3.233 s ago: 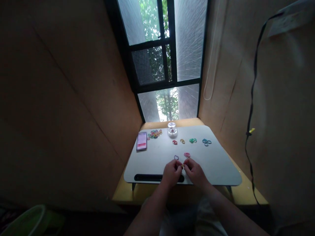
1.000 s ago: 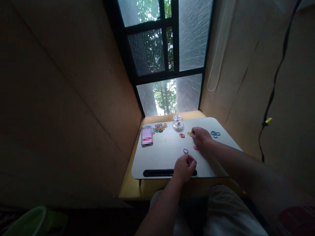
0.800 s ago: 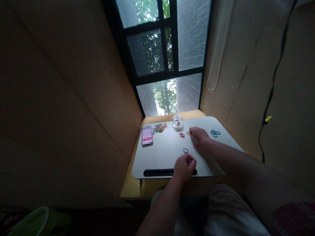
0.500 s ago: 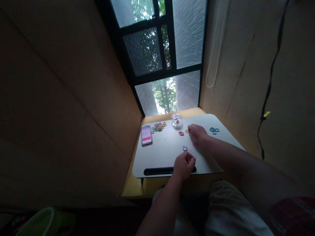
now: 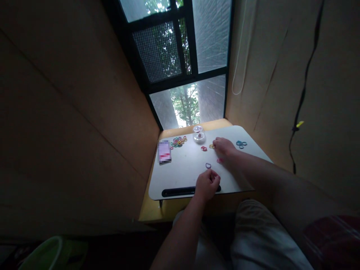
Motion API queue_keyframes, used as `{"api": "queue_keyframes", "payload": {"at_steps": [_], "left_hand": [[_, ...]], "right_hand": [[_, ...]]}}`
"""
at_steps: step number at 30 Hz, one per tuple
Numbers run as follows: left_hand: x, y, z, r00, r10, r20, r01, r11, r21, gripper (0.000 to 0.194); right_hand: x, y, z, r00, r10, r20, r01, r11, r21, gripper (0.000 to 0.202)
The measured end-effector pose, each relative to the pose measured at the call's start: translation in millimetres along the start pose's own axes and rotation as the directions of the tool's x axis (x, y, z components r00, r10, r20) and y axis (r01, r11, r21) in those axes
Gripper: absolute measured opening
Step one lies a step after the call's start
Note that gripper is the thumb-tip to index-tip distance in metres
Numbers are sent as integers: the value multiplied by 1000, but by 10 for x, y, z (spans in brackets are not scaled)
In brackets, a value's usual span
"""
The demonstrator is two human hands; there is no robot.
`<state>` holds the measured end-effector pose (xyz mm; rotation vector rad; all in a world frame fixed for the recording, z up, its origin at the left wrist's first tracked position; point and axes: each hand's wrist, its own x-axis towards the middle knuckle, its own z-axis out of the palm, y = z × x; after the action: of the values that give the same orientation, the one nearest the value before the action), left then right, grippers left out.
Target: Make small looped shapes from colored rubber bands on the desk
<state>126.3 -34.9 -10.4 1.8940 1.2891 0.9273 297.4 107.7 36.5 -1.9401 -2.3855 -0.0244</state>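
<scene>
Small coloured loops that look like hair ties lie sorted in groups on a white lap table (image 5: 180,174). My right hand (image 5: 223,145) is lowered to the tabletop, fingers pinched together beside the yellow loops (image 5: 211,146); whatever is between the fingertips is hidden. Red loops (image 5: 204,149) lie just left of these, and pink loops (image 5: 219,160) sit below my right wrist. Nearer the front edge, my left hand (image 5: 207,184) is curled closed, its contents too small to make out. A single purple loop (image 5: 208,165) rests just beyond its knuckles.
A mixed pile of loops (image 5: 179,141) lies at the back left, beside a phone-like rectangle (image 5: 164,151) with a blurred face. An open clear round container (image 5: 199,137) stands at the back. Blue loops (image 5: 241,144) are on the right. A black slot (image 5: 177,191) runs along the front.
The whole view has shifted slightly. My right hand has moved a little off the yellow loops, and more of them and of the pink ones shows. My left hand stays curled in place.
</scene>
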Motion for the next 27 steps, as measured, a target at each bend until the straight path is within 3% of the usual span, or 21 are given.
{"api": "queue_keyframes", "payload": {"at_steps": [10,17,23,27], "left_hand": [[1,-16,22,1000,7,-14,-6,1000,22,12],[1,11,29,1000,6,-27,-5,1000,27,11],[-4,45,31,999,4,-41,-2,999,52,14],[22,26,48,999,-20,-42,22,998,60,20]], "right_hand": [[-33,129,-51,995,-64,-74,67,997,38,26],[-378,328,-107,984,-95,-149,108,991,80,26],[-727,560,109,995,-46,-92,66,973,222,19],[-885,602,283,994,75,-81,-59,980,191,30]]}}
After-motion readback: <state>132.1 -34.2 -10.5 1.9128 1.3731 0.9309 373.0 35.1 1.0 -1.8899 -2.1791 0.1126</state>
